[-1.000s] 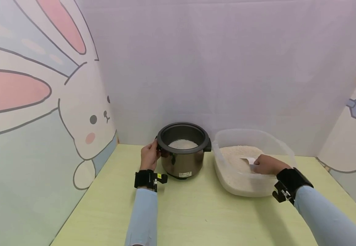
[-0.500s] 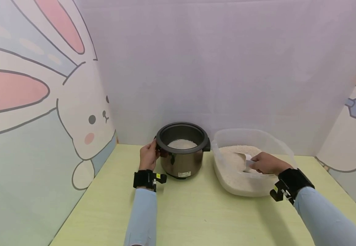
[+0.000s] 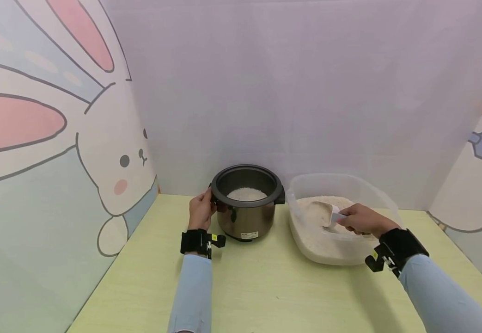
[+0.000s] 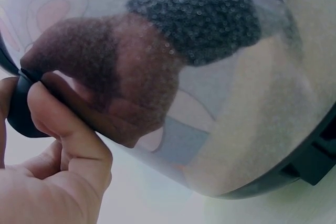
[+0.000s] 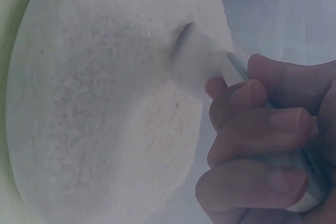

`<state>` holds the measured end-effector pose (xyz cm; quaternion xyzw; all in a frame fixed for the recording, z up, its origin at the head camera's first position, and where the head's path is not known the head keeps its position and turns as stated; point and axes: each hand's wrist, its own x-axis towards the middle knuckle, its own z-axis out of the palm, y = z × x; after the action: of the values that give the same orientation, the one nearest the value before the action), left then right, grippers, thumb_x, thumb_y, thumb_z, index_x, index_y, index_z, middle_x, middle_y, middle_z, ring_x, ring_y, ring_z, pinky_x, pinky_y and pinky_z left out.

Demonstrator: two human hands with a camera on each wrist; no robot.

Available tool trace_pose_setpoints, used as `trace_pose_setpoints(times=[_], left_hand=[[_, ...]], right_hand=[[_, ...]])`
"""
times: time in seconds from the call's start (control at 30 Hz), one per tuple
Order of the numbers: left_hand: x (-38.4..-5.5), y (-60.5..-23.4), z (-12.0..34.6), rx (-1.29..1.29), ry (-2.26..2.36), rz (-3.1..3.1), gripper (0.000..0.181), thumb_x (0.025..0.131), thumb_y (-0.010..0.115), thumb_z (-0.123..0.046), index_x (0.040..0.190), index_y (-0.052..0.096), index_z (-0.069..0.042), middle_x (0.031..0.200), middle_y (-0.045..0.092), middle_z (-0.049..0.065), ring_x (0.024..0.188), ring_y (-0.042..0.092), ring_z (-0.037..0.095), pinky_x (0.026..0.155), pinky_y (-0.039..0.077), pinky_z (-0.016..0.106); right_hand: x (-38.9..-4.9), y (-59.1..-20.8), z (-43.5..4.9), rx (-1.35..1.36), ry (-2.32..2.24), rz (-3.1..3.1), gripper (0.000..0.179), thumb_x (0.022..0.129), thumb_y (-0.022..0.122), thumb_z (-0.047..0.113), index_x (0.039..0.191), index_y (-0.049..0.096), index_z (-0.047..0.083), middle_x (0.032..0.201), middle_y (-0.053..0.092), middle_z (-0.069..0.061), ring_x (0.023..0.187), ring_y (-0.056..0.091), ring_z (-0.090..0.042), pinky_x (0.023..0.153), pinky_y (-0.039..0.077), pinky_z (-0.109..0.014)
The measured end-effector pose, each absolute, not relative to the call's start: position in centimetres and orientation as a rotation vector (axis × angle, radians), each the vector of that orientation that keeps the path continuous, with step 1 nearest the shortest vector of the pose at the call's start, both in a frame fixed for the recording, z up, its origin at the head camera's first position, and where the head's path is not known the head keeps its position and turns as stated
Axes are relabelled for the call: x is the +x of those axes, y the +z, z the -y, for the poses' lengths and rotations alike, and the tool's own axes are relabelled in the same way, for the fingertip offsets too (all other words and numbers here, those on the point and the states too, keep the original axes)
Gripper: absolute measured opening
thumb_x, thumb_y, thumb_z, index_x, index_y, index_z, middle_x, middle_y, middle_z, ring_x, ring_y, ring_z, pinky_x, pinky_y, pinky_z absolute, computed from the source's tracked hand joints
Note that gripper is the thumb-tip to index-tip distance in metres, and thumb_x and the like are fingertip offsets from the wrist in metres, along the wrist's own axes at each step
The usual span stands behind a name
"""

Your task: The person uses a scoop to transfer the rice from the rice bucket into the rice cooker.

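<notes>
On the left, my left hand (image 3: 201,212) grips the black side handle (image 4: 23,106) of a rice cooker (image 3: 247,222), thumb and fingers around it in the left wrist view. Its lid is not on, and white rice (image 3: 247,194) lies in the dark pot. My right hand (image 3: 363,219) holds a white scoop (image 3: 333,216) by its handle, inside a translucent plastic tub (image 3: 303,247). Seen through the tub wall in the right wrist view, the fingers curl around that handle. The scoop's cup (image 5: 197,61) sits at the surface of the rice (image 5: 89,103).
Cooker and tub stand side by side on a pale yellow-green table (image 3: 245,296), with a small gap between them. A plain lilac backdrop (image 3: 265,92) rises close behind both. A rabbit-print panel (image 3: 112,185) borders the left, another printed panel (image 3: 469,194) the right.
The right hand has drawn the scoop slightly left and up in the rice, so more of its cup shows. The left hand has kept its hold on the cooker's handle.
</notes>
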<state>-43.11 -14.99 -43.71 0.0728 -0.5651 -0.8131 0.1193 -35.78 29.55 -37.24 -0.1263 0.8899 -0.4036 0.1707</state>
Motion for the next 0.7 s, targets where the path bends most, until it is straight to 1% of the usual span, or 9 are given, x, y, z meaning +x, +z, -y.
trace_pose_setpoints(times=[0.1, 0.2, 0.33, 0.57, 0.7], left_hand=[[-43.3, -43.9, 15.0, 0.200, -2.391, 1.635, 0.030, 0.103, 0.066, -0.028, 0.091, 0.068, -0.001, 0.085, 0.053, 0.004, 0.063, 0.051, 0.009, 0.058, 0.048, 0.021], [-43.4, -44.0, 15.1, 0.193, -2.408, 1.620, 0.030, 0.102, 0.066, -0.028, 0.087, 0.067, -0.002, 0.082, 0.054, 0.004, 0.058, 0.049, 0.009, 0.057, 0.048, 0.020], [-43.3, -44.0, 15.0, 0.189, -2.409, 1.623, 0.032, 0.102, 0.067, -0.029, 0.082, 0.067, -0.004, 0.080, 0.055, 0.003, 0.057, 0.048, 0.008, 0.057, 0.048, 0.020], [-43.1, -43.7, 14.8, 0.189, -2.390, 1.651, 0.032, 0.104, 0.064, -0.029, 0.084, 0.066, -0.003, 0.084, 0.053, 0.004, 0.061, 0.050, 0.010, 0.058, 0.048, 0.021], [-43.1, -43.5, 15.1, 0.204, -2.396, 1.664, 0.032, 0.104, 0.063, -0.029, 0.084, 0.065, -0.003, 0.085, 0.053, 0.004, 0.063, 0.051, 0.011, 0.058, 0.048, 0.021]], right_hand=[[-35.9, -37.1, -29.7, -0.341, -1.170, -2.500, 0.029, 0.109, 0.048, 0.017, 0.116, 0.057, -0.010, 0.069, 0.043, 0.000, 0.052, 0.028, -0.010, 0.049, 0.027, -0.027], [-36.0, -36.9, -29.9, -0.324, -1.209, -2.459, 0.033, 0.110, 0.047, 0.019, 0.121, 0.055, -0.011, 0.071, 0.042, -0.001, 0.053, 0.028, -0.010, 0.049, 0.026, -0.028], [-36.1, -36.9, -30.4, -0.309, -1.278, -2.395, 0.037, 0.110, 0.045, 0.018, 0.132, 0.050, -0.012, 0.074, 0.044, -0.002, 0.054, 0.028, -0.010, 0.050, 0.024, -0.031], [-36.1, -36.6, -30.9, -0.310, -1.326, -2.333, 0.040, 0.111, 0.043, 0.019, 0.134, 0.048, -0.013, 0.077, 0.044, -0.004, 0.055, 0.024, -0.012, 0.051, 0.021, -0.035], [-36.3, -36.2, -31.0, -0.316, -1.370, -2.292, 0.041, 0.111, 0.044, 0.021, 0.133, 0.047, -0.013, 0.078, 0.043, -0.004, 0.055, 0.025, -0.011, 0.052, 0.020, -0.037]])
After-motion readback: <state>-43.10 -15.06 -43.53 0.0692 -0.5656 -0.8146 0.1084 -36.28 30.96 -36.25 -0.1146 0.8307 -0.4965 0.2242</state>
